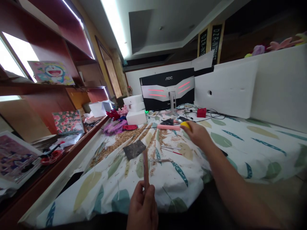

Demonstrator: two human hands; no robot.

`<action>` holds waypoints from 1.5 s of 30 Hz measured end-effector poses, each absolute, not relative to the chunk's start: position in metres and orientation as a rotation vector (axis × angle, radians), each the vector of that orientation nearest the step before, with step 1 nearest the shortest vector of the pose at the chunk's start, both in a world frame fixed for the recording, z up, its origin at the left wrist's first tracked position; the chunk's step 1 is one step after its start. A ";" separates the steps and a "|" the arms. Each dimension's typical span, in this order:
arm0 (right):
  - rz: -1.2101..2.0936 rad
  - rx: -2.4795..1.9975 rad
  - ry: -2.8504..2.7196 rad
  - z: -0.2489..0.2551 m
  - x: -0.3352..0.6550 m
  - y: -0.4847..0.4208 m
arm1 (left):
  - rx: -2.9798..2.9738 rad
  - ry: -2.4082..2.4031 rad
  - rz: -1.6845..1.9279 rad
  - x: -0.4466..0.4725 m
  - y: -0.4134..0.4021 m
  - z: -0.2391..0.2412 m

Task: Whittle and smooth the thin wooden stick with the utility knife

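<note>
At the bottom centre my left hand (143, 204) is closed round a narrow brown wooden stick (145, 169) held upright. By the stick's top is a dark grey flat piece (134, 150); I cannot tell whether the two are joined. My right hand (195, 132) reaches forward over the table, closed on a yellow-handled tool (185, 125). Its pale tip points left, but its kind is unclear. Just beside that tool lies a long pink block (168, 127). Thin sticks or tools (171, 148) rest on the cloth between my hands.
Wood shavings (124, 139) cover part of the leaf-patterned cloth (216, 137). A monitor (168, 86), white foam blocks (136, 117), cables and a red box (201, 112) stand at the back. Shelves with pictures (67, 121) line the left.
</note>
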State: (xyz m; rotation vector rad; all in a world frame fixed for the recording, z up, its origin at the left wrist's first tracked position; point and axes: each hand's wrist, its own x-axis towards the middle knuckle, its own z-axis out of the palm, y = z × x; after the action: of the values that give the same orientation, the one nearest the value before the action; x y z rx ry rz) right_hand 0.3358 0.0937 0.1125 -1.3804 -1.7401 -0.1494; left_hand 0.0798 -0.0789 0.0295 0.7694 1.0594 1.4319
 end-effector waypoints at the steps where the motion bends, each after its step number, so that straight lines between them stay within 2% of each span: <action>1: -0.120 -1.430 -1.680 0.113 0.348 0.098 | 0.775 1.060 1.413 0.081 -0.080 0.029; 5: 0.054 -1.322 -1.793 0.114 0.350 0.093 | 0.872 1.104 1.298 0.081 -0.078 0.035; 11: 0.058 -1.072 -2.147 0.107 0.272 0.054 | 0.987 1.144 1.234 0.077 -0.077 0.039; 19: -0.119 -0.916 -2.288 0.092 0.249 0.039 | 0.930 1.141 1.295 0.084 -0.084 0.031; 27: -0.425 -0.881 -2.087 0.082 0.252 0.054 | 0.822 1.123 1.432 0.096 -0.079 0.018; 36: -0.530 -0.918 -2.048 0.084 0.260 0.061 | 0.779 1.088 1.331 0.089 -0.076 0.023; 40: -0.497 -1.052 -2.062 0.083 0.258 0.069 | 0.780 1.085 1.331 0.085 -0.077 0.023; 45: -0.177 -1.795 -1.680 0.095 0.322 0.103 | 0.685 1.073 1.596 0.092 -0.089 0.010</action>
State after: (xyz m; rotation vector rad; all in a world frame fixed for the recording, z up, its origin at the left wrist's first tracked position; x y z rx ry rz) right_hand 0.3217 0.1026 0.0952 -1.7945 -1.6796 -0.1770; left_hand 0.0922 -0.0893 0.0102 0.6855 1.0727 1.5957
